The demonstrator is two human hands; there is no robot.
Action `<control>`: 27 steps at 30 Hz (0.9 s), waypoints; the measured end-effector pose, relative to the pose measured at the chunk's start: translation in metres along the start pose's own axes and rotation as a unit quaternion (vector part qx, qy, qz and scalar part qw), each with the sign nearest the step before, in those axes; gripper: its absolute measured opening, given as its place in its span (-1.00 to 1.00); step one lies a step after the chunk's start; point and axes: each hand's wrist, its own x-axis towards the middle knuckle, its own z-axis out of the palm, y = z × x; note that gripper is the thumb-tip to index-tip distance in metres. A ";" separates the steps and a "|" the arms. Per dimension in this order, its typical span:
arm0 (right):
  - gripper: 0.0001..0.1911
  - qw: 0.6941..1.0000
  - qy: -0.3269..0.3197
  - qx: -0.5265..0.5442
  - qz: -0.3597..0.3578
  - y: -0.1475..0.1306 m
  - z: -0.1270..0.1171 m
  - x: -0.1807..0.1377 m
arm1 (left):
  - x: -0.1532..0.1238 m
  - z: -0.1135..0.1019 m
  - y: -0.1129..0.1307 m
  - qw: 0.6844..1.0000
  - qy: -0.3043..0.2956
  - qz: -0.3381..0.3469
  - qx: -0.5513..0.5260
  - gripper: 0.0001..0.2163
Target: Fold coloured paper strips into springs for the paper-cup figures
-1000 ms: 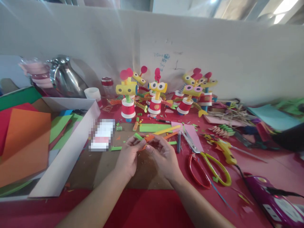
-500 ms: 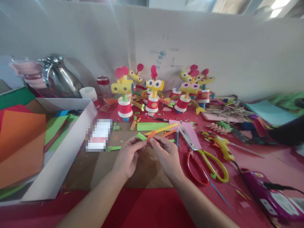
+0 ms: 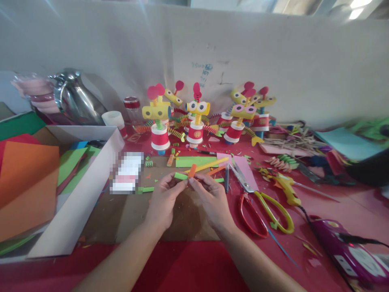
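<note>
Left hand (image 3: 162,200) pinches green paper strip (image 3: 180,176), right hand (image 3: 214,202) pinches orange paper strip (image 3: 192,170) meeting it, both above brown cardboard (image 3: 130,215). Cup figures (image 3: 195,133) stand toward back edge of red counter (image 3: 349,205).

Passage noted over brown cardboard (image 3: 121,215), between left hand (image 3: 162,202) and white box (image 3: 80,202). Scissors (image 3: 247,187) obstruct right hand's (image 3: 214,198) outer side.

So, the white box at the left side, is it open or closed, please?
Open: no lid covers the white box, and coloured sheets, such as the orange one, are visible inside.
</note>
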 end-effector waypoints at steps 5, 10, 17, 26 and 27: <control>-0.82 1.000 0.010 0.018 0.024 -0.004 -0.001 0.001 | -0.001 0.001 -0.001 1.000 0.013 -0.005 -0.003 -0.90; -0.80 0.999 -0.002 0.026 0.036 -0.007 0.000 0.002 | -0.001 0.000 -0.002 1.000 0.020 -0.008 0.008 -0.88; -0.81 1.000 0.008 0.000 0.017 -0.007 0.000 0.001 | -0.004 0.000 -0.002 0.997 0.026 0.018 0.076 -0.86; -0.79 0.997 -0.007 0.058 0.042 -0.007 0.000 0.002 | -0.006 0.001 0.002 0.998 0.010 -0.002 0.060 -0.85; -0.78 0.997 -0.008 0.063 0.042 -0.006 0.000 0.002 | -0.006 0.002 0.002 0.998 0.009 -0.002 0.058 -0.85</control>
